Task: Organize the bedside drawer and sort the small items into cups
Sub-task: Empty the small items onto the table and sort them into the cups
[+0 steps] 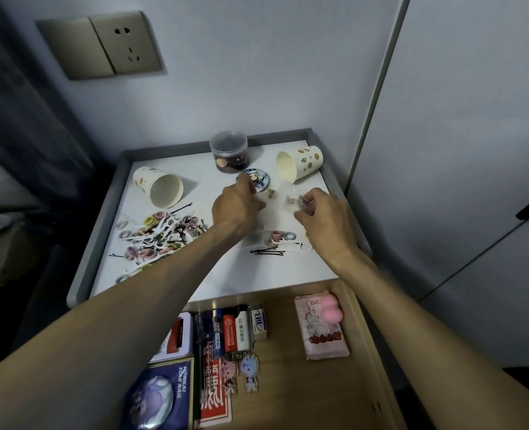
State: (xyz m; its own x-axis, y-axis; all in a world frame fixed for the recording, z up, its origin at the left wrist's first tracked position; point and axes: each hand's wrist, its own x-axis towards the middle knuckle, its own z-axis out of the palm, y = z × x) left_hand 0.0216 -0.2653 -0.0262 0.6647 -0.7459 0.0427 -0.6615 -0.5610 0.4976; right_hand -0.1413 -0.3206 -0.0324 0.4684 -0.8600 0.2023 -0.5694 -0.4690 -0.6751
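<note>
Two paper cups lie on their sides on the white bedside tabletop (pixel 195 274): one cup at the left (pixel 159 187), one cup at the back right (pixel 300 164). A heap of hair ties, floss picks and black hairpins (pixel 161 234) covers the left part. My left hand (pixel 237 206) reaches toward the middle, its fingertips next to a round badge (pixel 257 178). My right hand (pixel 322 212) pinches a small clear bag with tiny metal pieces (pixel 300 201). Between the hands lie small clear packets (pixel 275 193). A few hairpins (pixel 268 252) lie under my wrists.
A clear lidded jar of hair ties (pixel 229 153) stands at the back. The open wooden drawer (pixel 288 367) below holds a pink tissue pack (pixel 322 328), lighters, keychains, a tin and a boxed badge (pixel 161 395). Walls close in behind and at right.
</note>
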